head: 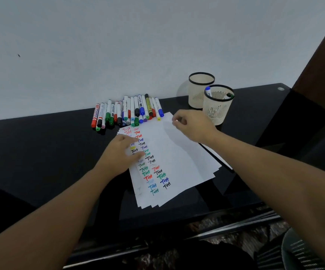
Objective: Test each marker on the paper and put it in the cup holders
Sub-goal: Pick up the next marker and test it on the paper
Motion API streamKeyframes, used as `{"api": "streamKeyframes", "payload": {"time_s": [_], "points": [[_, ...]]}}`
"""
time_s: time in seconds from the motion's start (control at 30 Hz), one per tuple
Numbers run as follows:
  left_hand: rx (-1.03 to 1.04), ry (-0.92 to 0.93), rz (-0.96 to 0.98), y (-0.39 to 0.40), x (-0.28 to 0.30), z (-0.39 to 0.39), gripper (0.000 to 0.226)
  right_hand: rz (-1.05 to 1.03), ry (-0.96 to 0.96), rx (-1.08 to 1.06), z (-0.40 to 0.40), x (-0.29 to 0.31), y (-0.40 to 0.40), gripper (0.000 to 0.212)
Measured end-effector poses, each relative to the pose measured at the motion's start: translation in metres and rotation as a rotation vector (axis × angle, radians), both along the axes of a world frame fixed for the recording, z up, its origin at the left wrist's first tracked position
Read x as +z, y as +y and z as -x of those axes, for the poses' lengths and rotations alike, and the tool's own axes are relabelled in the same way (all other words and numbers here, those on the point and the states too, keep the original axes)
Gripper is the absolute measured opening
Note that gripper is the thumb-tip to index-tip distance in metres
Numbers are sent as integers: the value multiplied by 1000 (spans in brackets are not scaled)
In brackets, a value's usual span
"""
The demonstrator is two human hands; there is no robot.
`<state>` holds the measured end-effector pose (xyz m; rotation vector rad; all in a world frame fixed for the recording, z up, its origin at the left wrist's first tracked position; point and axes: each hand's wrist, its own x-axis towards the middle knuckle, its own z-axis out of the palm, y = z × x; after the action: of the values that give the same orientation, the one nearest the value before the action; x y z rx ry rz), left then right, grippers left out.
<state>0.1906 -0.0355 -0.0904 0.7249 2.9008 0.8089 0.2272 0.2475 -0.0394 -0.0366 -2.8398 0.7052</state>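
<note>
left hand covering some paper writing, marker mostly hidden inside cup

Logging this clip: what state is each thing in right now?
Left hand: flat, pressing on the paper.
Right hand: fingers curled at the paper's far corner; grip unclear.
Paper: fanned stack, top sheet covered in coloured "Test" marks.
Markers: capped, lying in a heap beyond the paper.
Near cup: upright, holding a few markers.
Far cup: upright, contents not visible.
</note>
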Motion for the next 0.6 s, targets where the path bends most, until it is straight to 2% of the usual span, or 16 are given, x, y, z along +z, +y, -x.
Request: {"api": "streamKeyframes", "payload": {"time_s": [0.1, 0.23, 0.6], "points": [[4, 44, -25, -6, -9, 5, 61, -34, -157, 27, 15, -13, -5, 35], [10, 146, -67, -8, -25, 4, 60, -114, -237, 40, 41, -25, -10, 51], [15, 163, -143, -9, -31, 10, 60, -351, -244, -30, 97, -39, -21, 55]]}}
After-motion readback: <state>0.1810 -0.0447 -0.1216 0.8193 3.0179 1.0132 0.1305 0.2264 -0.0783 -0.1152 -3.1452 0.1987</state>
